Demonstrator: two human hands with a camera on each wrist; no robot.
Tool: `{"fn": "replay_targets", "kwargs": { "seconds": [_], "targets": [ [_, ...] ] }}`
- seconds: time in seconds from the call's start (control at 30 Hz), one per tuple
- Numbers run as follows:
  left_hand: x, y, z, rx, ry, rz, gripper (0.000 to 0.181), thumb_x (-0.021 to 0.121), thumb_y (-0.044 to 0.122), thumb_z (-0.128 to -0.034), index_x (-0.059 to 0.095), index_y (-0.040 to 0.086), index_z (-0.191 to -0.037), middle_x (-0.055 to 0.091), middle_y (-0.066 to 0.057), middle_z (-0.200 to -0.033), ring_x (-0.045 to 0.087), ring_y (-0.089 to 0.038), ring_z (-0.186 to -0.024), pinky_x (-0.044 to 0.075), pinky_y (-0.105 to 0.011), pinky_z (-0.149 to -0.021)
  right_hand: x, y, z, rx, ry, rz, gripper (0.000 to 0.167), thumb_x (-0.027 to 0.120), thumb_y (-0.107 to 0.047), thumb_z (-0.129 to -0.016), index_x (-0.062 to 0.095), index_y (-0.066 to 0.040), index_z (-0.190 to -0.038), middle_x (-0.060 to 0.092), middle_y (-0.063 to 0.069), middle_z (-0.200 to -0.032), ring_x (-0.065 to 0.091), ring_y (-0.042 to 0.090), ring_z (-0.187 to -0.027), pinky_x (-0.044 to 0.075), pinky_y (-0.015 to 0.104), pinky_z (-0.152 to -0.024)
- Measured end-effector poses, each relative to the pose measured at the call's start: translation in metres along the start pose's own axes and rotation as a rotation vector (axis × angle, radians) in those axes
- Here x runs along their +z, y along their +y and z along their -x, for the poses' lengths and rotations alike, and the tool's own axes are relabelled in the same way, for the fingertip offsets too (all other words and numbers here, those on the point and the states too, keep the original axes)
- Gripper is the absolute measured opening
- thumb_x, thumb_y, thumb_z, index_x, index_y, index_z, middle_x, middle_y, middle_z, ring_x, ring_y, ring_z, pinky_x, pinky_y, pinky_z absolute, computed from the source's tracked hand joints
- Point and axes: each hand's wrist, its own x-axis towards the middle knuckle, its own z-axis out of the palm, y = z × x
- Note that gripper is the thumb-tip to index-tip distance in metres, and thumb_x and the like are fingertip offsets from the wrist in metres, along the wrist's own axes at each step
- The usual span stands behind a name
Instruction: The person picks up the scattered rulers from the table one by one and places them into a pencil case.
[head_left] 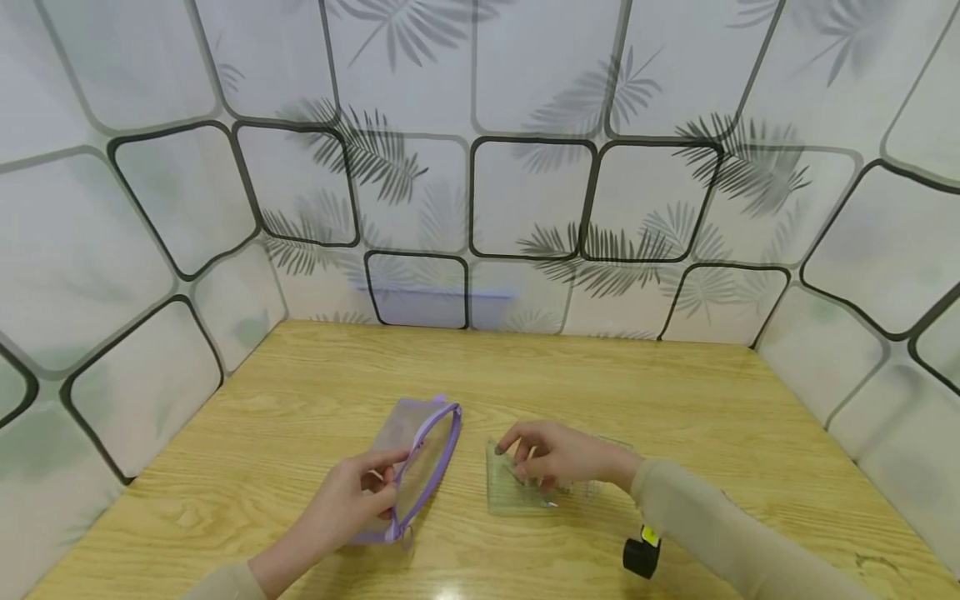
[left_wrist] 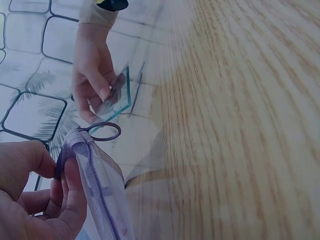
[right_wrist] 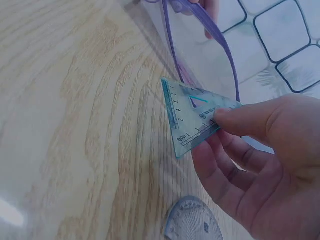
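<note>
In the head view, my left hand (head_left: 345, 496) pinches the rim of a purple zip pouch (head_left: 397, 425), its mouth unzipped and gaping toward the right. The left wrist view shows the thumb and fingers of that hand (left_wrist: 37, 195) on the pouch's (left_wrist: 107, 200) purple edge, near a purple ring (left_wrist: 106, 131). To the right of the pouch, my right hand (head_left: 566, 454) holds a clear greenish set square (head_left: 506, 492) just above the table. In the right wrist view, thumb and fingers pinch one side of the set square (right_wrist: 190, 117), tilted, with its printed scales showing.
A clear protractor (right_wrist: 194, 220) lies on the wooden table (head_left: 525, 375) below my right hand. Patterned fabric walls (head_left: 525, 200) enclose the table at the back and both sides. A black device (head_left: 642, 557) with a yellow patch sits by the right sleeve.
</note>
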Motion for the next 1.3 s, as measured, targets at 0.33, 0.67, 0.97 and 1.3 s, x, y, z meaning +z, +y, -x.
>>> {"fn": "replay_targets", "kwargs": {
  "seconds": [0.33,0.67,0.97,1.3],
  "targets": [
    [0.001,0.0,0.0,0.002,0.002,0.005,0.048,0.059,-0.003,-0.0848,0.057,-0.01,-0.132,0.055,-0.006,-0.085,0.059,-0.004,-0.068,0.06,-0.018,-0.058,0.007,-0.005,-0.008,0.022,0.133,-0.13,0.038,0.062,-0.012,-0.095,0.057,-0.006,-0.132,0.066,0.01,-0.099,0.064,0.015,-0.076,0.063,0.034,-0.066],
    [0.001,0.001,0.0,0.0,0.005,0.016,0.048,0.058,-0.004,-0.0848,0.056,-0.011,-0.132,0.055,-0.006,-0.086,0.06,-0.004,-0.07,0.061,-0.019,-0.059,0.014,-0.015,-0.02,0.017,0.152,-0.165,0.044,0.064,-0.011,-0.094,0.057,-0.009,-0.138,0.065,0.011,-0.105,0.066,0.015,-0.082,0.065,0.042,-0.073],
    [0.002,0.003,0.0,-0.006,0.018,0.023,0.049,0.059,-0.005,-0.0836,0.056,-0.011,-0.132,0.055,-0.007,-0.086,0.06,-0.005,-0.07,0.061,-0.019,-0.059,0.021,-0.023,-0.031,0.023,0.174,-0.191,0.047,0.063,-0.009,-0.094,0.054,-0.006,-0.14,0.063,0.011,-0.105,0.065,0.014,-0.082,0.065,0.04,-0.072],
    [0.002,0.004,0.001,0.008,0.027,0.006,0.049,0.058,-0.006,-0.0824,0.057,-0.011,-0.131,0.055,-0.007,-0.086,0.06,-0.004,-0.069,0.06,-0.018,-0.059,0.028,-0.023,-0.044,0.013,0.198,-0.233,0.044,0.062,-0.004,-0.094,0.054,0.0,-0.137,0.065,0.014,-0.104,0.065,0.012,-0.079,0.065,0.032,-0.069]
  ]
}}
